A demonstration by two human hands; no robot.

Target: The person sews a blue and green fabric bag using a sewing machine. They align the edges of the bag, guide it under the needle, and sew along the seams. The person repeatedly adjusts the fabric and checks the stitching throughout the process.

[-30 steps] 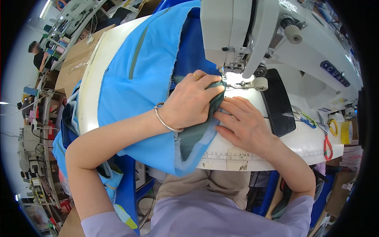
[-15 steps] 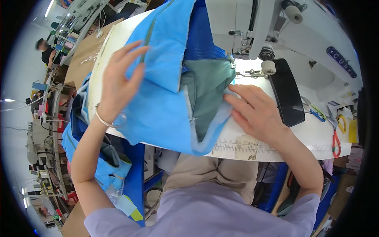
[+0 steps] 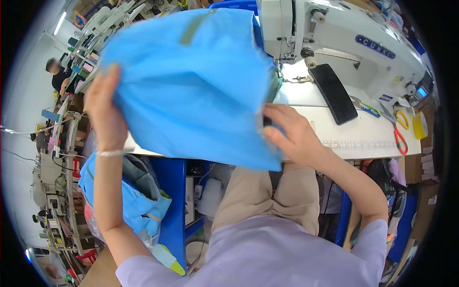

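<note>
A large light-blue fabric piece [image 3: 191, 95] with an olive-green strip spreads between my hands, lifted in front of the sewing machine [image 3: 282, 33] and blurred by motion. My left hand [image 3: 106, 110] grips its left edge, the fingertips partly smeared. At the right edge, my right hand [image 3: 291, 131] pinches the cloth between thumb and fingers. Grey-green fabric [image 3: 275, 86] shows in a sliver beside the presser-foot area. The blue piece hides most of the rest of that layer.
On the white sewing table [image 3: 306, 112] lies a black phone [image 3: 333, 93]. Right of it are scissors with red handles [image 3: 400, 138], blue-green snips [image 3: 367, 108] and yellow tape [image 3: 420, 125]. More blue sewn pieces [image 3: 131, 191] hang at the lower left. Far left, a person [image 3: 60, 76] is visible.
My left hand has moved left and down and now grips the fabric. The blue cloth has been lifted and turned over the grey-green part. My right hand has shifted slightly down, pinching the edge.
</note>
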